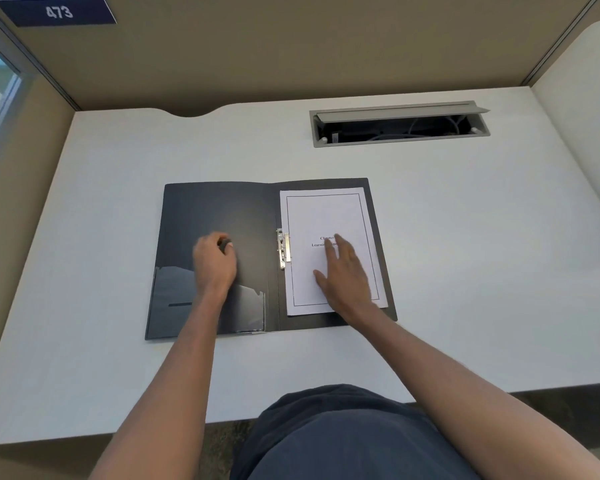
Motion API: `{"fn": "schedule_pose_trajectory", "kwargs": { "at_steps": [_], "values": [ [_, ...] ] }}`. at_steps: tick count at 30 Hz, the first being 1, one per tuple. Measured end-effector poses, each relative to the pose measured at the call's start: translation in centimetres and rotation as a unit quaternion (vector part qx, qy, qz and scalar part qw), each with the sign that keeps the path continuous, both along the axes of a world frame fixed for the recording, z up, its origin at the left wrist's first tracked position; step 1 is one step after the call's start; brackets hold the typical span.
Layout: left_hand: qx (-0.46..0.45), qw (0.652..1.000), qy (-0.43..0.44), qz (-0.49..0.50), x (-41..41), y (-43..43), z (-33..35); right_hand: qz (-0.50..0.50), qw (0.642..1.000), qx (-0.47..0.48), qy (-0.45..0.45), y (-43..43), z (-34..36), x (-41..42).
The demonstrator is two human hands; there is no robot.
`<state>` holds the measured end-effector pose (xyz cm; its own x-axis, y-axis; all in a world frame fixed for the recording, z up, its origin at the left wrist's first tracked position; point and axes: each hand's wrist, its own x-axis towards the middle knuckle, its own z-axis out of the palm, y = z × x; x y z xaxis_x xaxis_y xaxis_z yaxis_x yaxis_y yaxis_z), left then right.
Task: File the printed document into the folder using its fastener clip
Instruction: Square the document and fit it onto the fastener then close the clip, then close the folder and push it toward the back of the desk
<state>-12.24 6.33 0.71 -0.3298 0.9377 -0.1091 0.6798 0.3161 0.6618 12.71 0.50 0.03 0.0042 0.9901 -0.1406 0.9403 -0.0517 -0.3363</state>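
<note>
The printed document (329, 216) lies on the right inner leaf of the open dark folder (222, 209), which rests flat on the white desk (465, 237). The silver fastener clip (283, 249) sits at the sheet's 9 o'clock edge. The right hand (343, 275), its grip spread flat, presses the page. The left hand (213, 263), at the clip's 9 o'clock, is loosely curled on the left leaf, holding nothing.
</note>
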Motion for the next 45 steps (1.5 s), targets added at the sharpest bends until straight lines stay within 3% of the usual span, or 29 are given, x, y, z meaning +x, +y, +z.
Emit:
{"fn": "schedule_pose_trajectory", "kwargs": {
  "at_steps": [7, 13, 25, 34, 40, 42, 45],
  "values": [
    [-0.065, 0.988, 0.115, 0.076, -5.3, 1.4, 0.5, 0.097, 0.995, -0.016, -0.022, -0.2, -0.9, -4.5],
    [-0.162, 0.976, 0.091, 0.116, -8.0, 2.4, 0.7, 0.110, 0.991, -0.052, -0.057, -0.8, -2.2, -4.8],
    [-0.131, 0.973, 0.129, 0.139, -8.2, 3.3, 3.8, 0.116, 0.985, -0.078, -0.098, -1.5, -3.0, -3.7],
    [-0.047, 0.986, 0.093, 0.128, -7.7, 3.0, 8.8, 0.114, 0.985, -0.079, -0.107, -1.9, -3.0, -3.4],
    [0.021, 0.998, -0.002, 0.058, -7.3, 3.2, 12.9, 0.112, 0.986, -0.092, -0.084, -1.7, -1.7, -3.1],
    [0.014, 0.998, -0.060, 0.019, -6.4, 3.3, 14.1, 0.095, 0.991, -0.084, -0.044, -1.2, 0.1, -3.4],
    [0.002, 0.996, -0.084, -0.038, -4.3, 3.1, 15.5, 0.044, 0.994, -0.007, 0.096, 0.0, 4.6, -4.7]
  ]
}}
